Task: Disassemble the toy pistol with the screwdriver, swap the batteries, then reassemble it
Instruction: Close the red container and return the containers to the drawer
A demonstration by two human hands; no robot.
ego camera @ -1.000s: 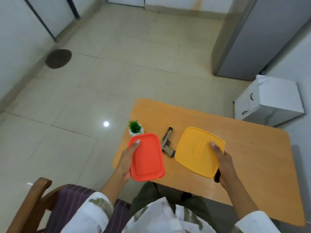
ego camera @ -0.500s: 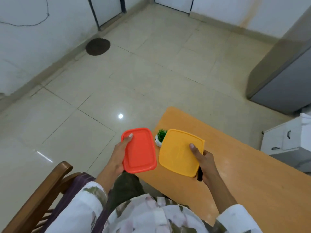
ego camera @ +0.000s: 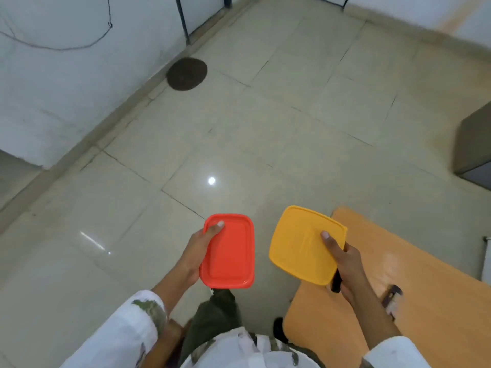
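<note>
My left hand [ego camera: 196, 251] has its fingers clamped on the red lid [ego camera: 231, 256]. My right hand [ego camera: 345, 266] clamps the yellow lid [ego camera: 300, 243] and a dark handle [ego camera: 336, 284] beside the bench [ego camera: 438, 301].

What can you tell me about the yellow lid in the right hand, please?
The yellow lid is squarish, round-cornered plastic with a raised rim and a faint central ridge. It is held tilted in the air, above floor and table edge. The right hand grips its right side, thumb on top; a dark handle shows beneath.
</note>
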